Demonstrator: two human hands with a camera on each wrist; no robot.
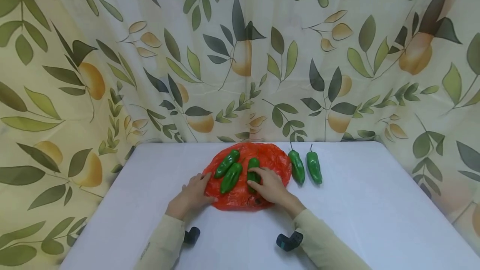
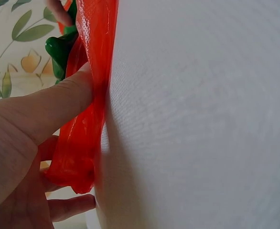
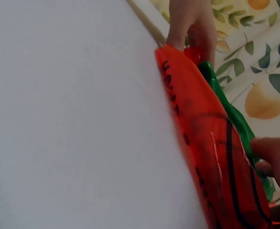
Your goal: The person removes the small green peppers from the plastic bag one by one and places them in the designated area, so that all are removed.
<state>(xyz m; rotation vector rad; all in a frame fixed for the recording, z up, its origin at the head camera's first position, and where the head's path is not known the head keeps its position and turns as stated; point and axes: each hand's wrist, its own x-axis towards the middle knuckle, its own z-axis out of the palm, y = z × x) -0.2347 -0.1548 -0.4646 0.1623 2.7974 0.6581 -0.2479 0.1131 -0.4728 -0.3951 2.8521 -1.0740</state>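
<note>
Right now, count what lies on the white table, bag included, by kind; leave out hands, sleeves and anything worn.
Glossy green elongated peppers: 5
Crinkled red plastic bag: 1
Total: 6

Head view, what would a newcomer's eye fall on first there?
Probably the red plastic bag toward the white table's far edge, with three green peppers on it. The left hand grips its left edge; the right hand holds the rightmost of those peppers. Two more green peppers lie to the bag's right.
</note>
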